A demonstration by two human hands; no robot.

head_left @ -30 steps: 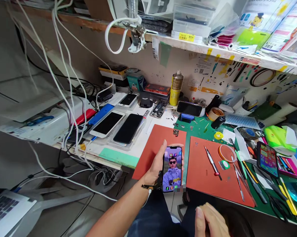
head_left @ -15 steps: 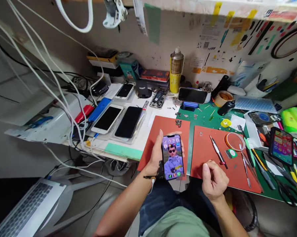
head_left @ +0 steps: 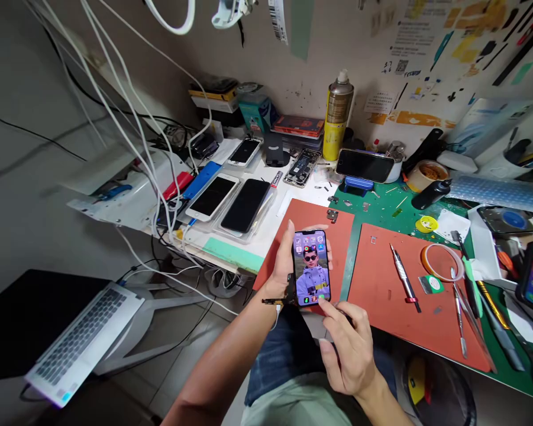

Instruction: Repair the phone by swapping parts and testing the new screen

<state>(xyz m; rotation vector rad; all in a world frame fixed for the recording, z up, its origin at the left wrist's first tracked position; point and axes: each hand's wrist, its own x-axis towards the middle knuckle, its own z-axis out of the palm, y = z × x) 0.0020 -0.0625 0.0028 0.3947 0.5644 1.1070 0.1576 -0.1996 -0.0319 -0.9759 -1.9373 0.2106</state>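
A lit phone [head_left: 311, 269] shows its home screen, with a picture of a figure in sunglasses and a purple jacket. My left hand [head_left: 284, 260] is wrapped round it from behind, thumb along the left edge and fingertips at the right edge. Beside my left wrist, a small dark circuit part [head_left: 277, 302] hangs by the phone's lower left, with a white cable [head_left: 276, 318] plugged in. My right hand [head_left: 348, 343] holds nothing; its fingers are apart, and the index fingertip is at the bottom of the screen, over the row of icons.
Two orange mats [head_left: 304, 216] lie on the bench, the right one bearing a red-ringed pen tool [head_left: 403, 275], tweezers and a tape roll [head_left: 442, 262]. Several phones lie at the back left, near a yellow spray can [head_left: 337, 115]. A laptop [head_left: 86, 337] is at the lower left.
My right hand has moved left from above the right mat to the phone's lower edge, and its curled fingers have opened. My left hand still holds the phone. The view has shifted right.
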